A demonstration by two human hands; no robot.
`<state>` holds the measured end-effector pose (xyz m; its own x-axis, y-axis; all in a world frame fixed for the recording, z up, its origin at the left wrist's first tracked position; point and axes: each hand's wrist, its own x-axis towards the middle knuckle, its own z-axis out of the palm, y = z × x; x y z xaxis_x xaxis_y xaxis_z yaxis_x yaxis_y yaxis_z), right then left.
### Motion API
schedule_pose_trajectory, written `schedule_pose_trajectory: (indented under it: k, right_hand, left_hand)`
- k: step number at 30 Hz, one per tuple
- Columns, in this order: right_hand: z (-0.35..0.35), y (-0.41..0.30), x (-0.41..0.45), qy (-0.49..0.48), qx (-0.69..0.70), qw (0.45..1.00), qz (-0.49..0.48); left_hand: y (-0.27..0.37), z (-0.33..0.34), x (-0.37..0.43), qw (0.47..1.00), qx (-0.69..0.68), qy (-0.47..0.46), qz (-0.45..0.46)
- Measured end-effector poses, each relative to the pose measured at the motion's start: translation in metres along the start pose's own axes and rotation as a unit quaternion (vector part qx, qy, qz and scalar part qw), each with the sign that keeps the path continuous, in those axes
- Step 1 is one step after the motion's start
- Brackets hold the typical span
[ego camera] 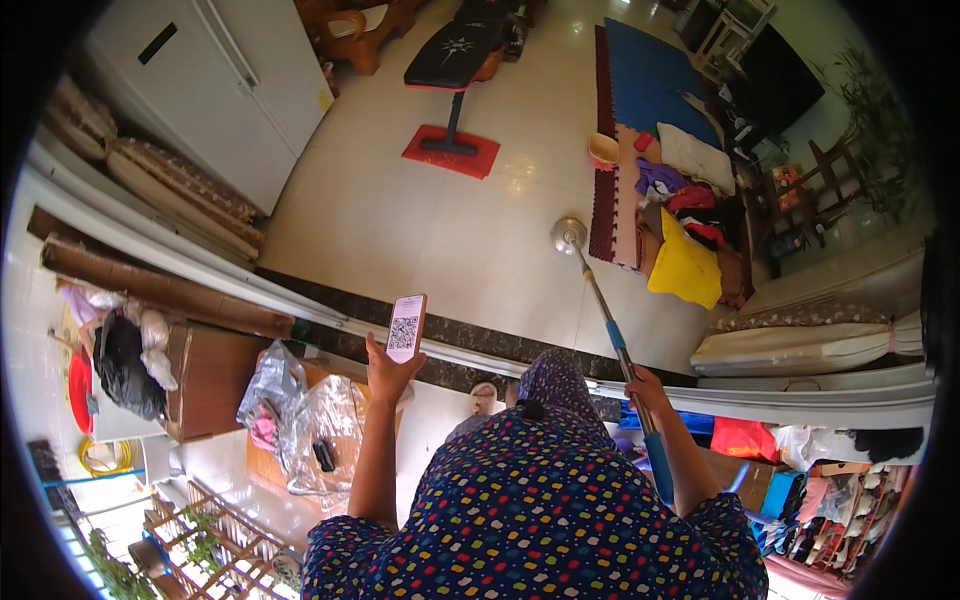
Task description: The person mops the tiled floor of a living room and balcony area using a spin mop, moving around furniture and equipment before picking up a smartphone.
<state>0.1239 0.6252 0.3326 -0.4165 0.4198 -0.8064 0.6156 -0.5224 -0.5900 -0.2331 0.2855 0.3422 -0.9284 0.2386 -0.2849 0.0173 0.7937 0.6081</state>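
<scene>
My left hand (pixel 390 371) is closed around the lower part of a smartphone (pixel 406 328), held upright with its lit screen showing a printed-style square code. My right hand (pixel 648 391) grips the metal pole of a long-handled mop (pixel 600 296), between its two blue grip sleeves. The mop's round metallic head (pixel 568 235) rests on the pale tiled floor (pixel 450 247) beyond a dark stone threshold, just left of the foam mats. Under the mop head, any mop fibres are hidden. A sandalled foot (pixel 484 398) shows below the white door track.
A workout bench (pixel 454 60) stands on a red mat (pixel 451 152). Foam mats (pixel 645 67) at right bear clothes, a yellow cushion (pixel 684 262) and a basket (pixel 603 150). A white refrigerator (pixel 202 90) stands at left. Behind me, plastic bags cover a low wooden table (pixel 262 461).
</scene>
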Motion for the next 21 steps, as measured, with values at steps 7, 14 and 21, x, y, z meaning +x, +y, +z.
schedule_pose_trajectory:
  k: [7, 14, 21]
  right_hand:
    - [-0.014, 0.055, -0.082, -0.012, -0.129, 0.984, 0.125]
    - [-0.001, 0.142, -0.124, 0.027, -0.164, 0.986, 0.035]
    - [0.045, 0.104, -0.108, 0.014, -0.181, 0.983, 0.030]
  left_hand:
    - [0.021, 0.002, 0.002, 1.000, -0.018, -0.003, 0.000]
    - [-0.016, 0.022, 0.018, 0.998, -0.025, -0.010, -0.048]
    - [-0.004, 0.022, 0.042, 0.998, 0.000, -0.060, -0.031]
